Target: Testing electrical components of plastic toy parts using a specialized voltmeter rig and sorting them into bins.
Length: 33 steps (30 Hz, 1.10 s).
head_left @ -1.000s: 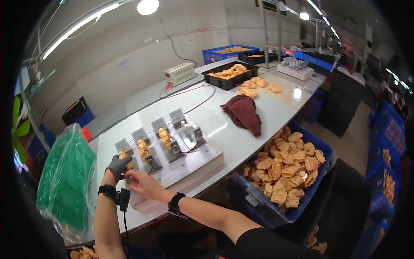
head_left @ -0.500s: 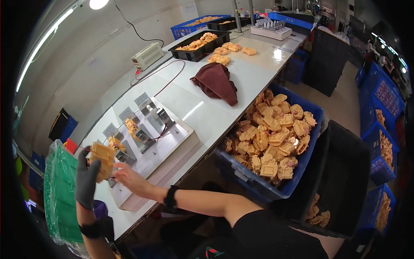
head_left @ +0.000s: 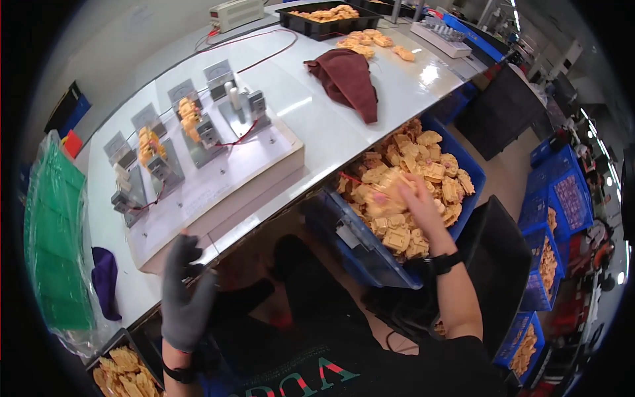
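My right hand (head_left: 418, 198) is over the blue bin (head_left: 473, 221) of tan plastic parts at the table's edge. Its fingers close on one tan plastic part (head_left: 382, 195), blurred by motion. In front of the white fixture board (head_left: 218, 188), my left hand (head_left: 188, 294), in a grey glove, has thumb and fingers apart and nothing visible in it. Several metal clamp stations stand on the board. Two tan parts (head_left: 151, 144) (head_left: 189, 118) sit in the middle stations; the outer ones hold white posts.
A maroon cloth (head_left: 345, 79) lies on the table beyond the board, with loose tan parts and a black tray (head_left: 324, 28) behind. A green plastic-wrapped crate (head_left: 56, 238) stands at the left. Below it is a black bin (head_left: 106, 351) of tan parts. A large black bin (head_left: 493, 255) adjoins the blue one.
The tan part that my left hand held has left that hand. My right hand has swung from the fixture to the blue bin, holding a tan part. The view has shifted.
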Tool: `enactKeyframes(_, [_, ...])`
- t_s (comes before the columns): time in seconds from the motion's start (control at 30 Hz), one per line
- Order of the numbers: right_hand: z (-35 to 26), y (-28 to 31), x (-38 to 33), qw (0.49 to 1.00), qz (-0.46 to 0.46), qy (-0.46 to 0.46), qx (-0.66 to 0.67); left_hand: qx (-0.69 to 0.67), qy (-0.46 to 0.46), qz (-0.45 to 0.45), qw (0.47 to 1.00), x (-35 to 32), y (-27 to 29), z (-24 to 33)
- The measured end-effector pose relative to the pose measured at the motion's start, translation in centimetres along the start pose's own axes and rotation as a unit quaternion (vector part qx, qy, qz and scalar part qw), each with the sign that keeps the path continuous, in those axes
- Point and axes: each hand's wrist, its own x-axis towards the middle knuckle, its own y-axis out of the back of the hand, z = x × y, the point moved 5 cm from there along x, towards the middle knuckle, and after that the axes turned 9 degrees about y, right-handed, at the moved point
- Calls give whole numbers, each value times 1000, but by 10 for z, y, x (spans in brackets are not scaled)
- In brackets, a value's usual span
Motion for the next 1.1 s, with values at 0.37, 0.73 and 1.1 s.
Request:
enactKeyframes(0.37, [-102,-110,5,913,-113,357,-162,129,-12,401,907,-3,137,-136])
enactKeyframes(0.73, [-207,-313,-5,794,-188,568,-110,313,71,414,852,3,125,-136])
enactKeyframes(1.1, [-203,-322,-3,812,-181,539,-133,321,96,417,845,4,126,-133])
